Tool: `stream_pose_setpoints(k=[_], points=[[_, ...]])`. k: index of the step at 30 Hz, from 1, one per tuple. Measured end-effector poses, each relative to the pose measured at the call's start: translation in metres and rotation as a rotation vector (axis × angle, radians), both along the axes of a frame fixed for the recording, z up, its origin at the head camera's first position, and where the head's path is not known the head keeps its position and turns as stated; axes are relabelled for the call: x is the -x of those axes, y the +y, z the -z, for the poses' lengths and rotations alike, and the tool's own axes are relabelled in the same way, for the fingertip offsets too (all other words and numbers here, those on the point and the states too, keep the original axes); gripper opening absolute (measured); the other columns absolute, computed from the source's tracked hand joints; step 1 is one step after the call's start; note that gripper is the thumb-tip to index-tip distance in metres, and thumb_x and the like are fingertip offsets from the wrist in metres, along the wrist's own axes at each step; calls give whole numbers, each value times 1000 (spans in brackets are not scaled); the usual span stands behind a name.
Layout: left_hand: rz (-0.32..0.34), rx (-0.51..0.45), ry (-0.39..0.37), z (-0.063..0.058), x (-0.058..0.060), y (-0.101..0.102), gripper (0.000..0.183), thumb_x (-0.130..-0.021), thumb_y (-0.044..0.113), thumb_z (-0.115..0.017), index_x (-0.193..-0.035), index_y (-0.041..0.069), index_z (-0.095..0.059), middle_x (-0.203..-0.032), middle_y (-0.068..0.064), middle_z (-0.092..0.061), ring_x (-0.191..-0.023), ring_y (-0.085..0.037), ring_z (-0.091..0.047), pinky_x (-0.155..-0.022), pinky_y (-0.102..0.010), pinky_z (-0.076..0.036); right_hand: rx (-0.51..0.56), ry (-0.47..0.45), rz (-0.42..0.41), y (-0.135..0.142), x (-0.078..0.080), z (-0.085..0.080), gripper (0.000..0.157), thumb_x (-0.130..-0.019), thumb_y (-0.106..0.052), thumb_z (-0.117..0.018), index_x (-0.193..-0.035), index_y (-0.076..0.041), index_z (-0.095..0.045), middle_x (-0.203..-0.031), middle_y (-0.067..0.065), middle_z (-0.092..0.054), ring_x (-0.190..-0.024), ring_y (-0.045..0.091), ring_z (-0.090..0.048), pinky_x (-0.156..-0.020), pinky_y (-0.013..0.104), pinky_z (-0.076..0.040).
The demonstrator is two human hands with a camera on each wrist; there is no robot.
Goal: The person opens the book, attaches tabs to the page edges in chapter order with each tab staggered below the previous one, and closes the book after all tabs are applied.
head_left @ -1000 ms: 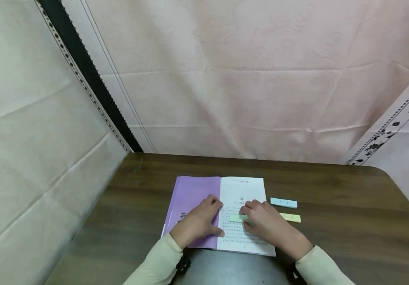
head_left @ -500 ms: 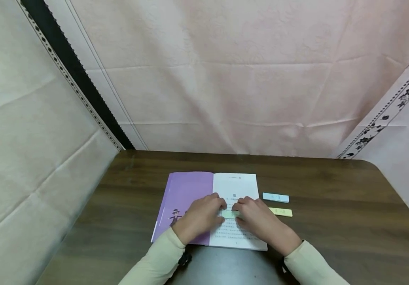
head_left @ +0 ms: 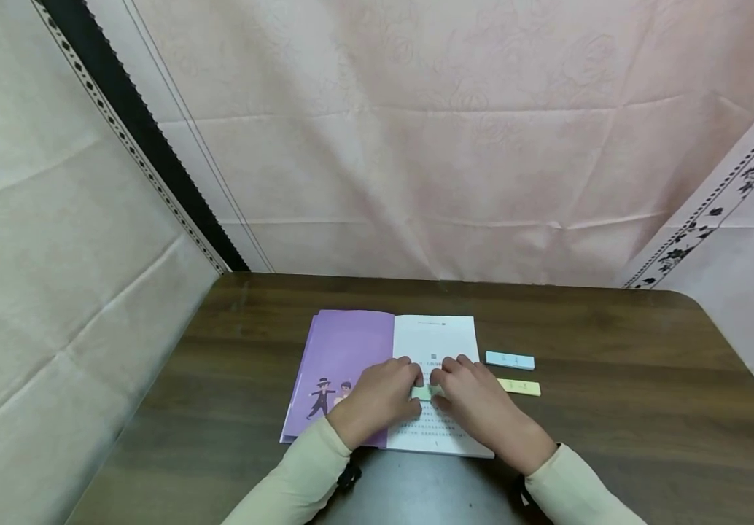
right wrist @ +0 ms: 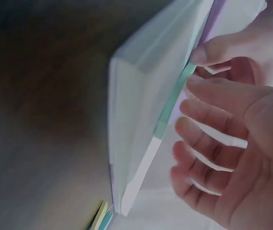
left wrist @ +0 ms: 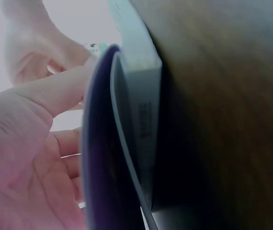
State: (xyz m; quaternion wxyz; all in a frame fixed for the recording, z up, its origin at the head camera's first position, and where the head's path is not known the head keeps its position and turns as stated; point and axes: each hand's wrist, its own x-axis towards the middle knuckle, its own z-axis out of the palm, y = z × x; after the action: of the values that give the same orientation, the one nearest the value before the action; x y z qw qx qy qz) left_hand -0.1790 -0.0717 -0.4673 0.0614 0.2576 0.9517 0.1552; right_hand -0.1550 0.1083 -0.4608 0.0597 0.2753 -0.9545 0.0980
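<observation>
A light green sticky note pad lies across the white printed right page of an open book, whose left side is a purple sheet. My left hand pinches the pad's left end, wrist over the purple side. Close beside it, my right hand holds the pad between thumb and curled fingers. In the right wrist view both thumbs meet the green strip along the page. Seen from the left wrist, the book's edge hides most of the strip.
Right of the book lie a blue sticky note pad and a yellow one, the yellow nearer the right hand. The brown wooden table ends at a pale cloth backdrop behind.
My left hand has come off the book's fold rightward to the green pad's left end. The right hand has carried the pad slightly left. The head view has shifted a little.
</observation>
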Motion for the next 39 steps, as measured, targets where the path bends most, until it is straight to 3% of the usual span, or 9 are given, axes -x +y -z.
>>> stream_pose_setpoints(k=[5,8,13,18,27,33,39], points=[[11,29,24,1,0,1,19,-80,14,-86,-94,11,-73,-84,5,-61,-72,-9,-54,-61,-27,-47,246,-318,127,-6,10,-8,7,-91,-10,-83,-93,-8,-76,-89,1,-74,-79,12,-64,-71,36,-56],[8,28,18,2,0,1,21,-79,14,-87,-94,11,-73,-84,5,-60,-72,-9,-53,-62,-27,-47,295,-426,165,-7,17,-9,7,-92,-7,-80,-88,-8,-74,-85,0,-74,-74,13,-60,-69,34,-54],[2,29,3,4,0,2,19,-78,12,-85,-91,11,-72,-81,5,-57,-70,-9,-50,-60,-27,-45,294,-509,172,-9,23,-7,19,-94,-7,-77,-76,-12,-70,-66,-4,-63,-61,11,-53,-60,29,-45],[11,30,9,4,1,1,18,-78,13,-84,-90,11,-70,-80,5,-55,-69,-10,-50,-59,-27,-43,322,-583,160,-8,26,-6,23,-97,-10,-75,-75,-12,-70,-56,-2,-58,-53,10,-51,-57,28,-42],[37,55,37,4,2,-1,18,-80,14,-82,-85,12,-65,-76,5,-51,-67,-10,-44,-55,-27,-40,492,-746,58,6,32,1,17,-100,-2,-66,-83,-6,-70,-66,1,-64,-62,12,-58,-59,28,-49],[37,44,35,4,2,-1,18,-79,14,-83,-94,12,-72,-83,4,-60,-70,-9,-52,-60,-26,-46,588,-859,-49,23,35,3,18,-102,3,-59,-91,0,-73,-73,6,-67,-66,14,-61,-61,28,-53],[25,23,14,5,1,-1,24,-79,14,-84,-100,10,-75,-88,3,-64,-72,-9,-54,-65,-26,-49,567,-836,-108,48,41,-9,17,-103,2,-57,-97,2,-73,-73,6,-64,-65,16,-58,-58,29,-51]])
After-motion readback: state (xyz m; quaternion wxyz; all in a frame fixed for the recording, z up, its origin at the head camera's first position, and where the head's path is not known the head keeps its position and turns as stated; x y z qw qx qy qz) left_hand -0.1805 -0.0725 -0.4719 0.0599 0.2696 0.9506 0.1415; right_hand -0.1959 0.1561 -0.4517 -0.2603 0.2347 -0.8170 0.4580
